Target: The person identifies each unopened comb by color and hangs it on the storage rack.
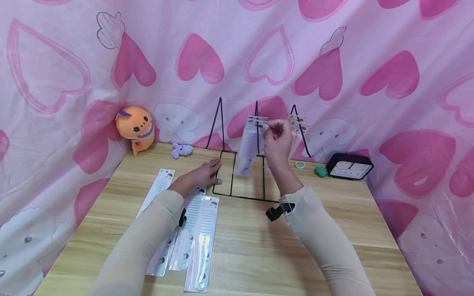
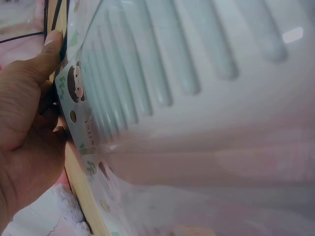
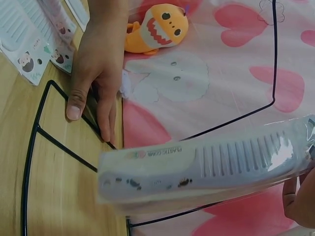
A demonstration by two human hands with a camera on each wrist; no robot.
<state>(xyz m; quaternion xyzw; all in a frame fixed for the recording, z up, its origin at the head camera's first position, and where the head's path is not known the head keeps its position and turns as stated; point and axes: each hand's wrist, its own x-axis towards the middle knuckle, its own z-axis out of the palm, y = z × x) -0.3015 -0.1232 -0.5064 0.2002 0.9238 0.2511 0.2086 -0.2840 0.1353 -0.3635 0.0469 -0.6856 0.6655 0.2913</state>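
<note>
Here at the wood-grain table [image 1: 252, 255], the right hand [image 1: 278, 142] has thumb and fingertips pinched at the top of a packaged plastic comb [image 1: 245, 150], right at the middle prong of the black wire display rack [image 1: 264, 185]. Gripping up there leaves the long pack dangling, presumably so its header can meet the prong; whether the wire runs through a hole, I cannot tell. A second header edge shows close to it, perhaps another pack.

Down at the rack's left end, the left hand [image 1: 201, 174] rests on the base, fingers fairly straight, thumb set apart, the wire running beneath. That looks like a steadying hand, likely so the light frame doesn't slide or tip.

Three pale-blue comb packs [image 1: 203, 246] lie side by side and partly overlapping on the table, left of the rack and within easy reach, but the left forearm crosses right over them. More comb packs [image 1: 299, 129] hang at the right prong, crowding the right hand's far side, so that's the tight spot; the left prong looks bare.

Around the back edge: an orange shark plush [image 1: 135, 127], a small purple plush [image 1: 182, 150], a pale green ring [image 1: 300, 165], a fuzzy green item [image 1: 320, 171] and a black desk clock [image 1: 349, 167], all outside the working space. A pink heart-print curtain [image 1: 222, 24] closes off the rear.
</note>
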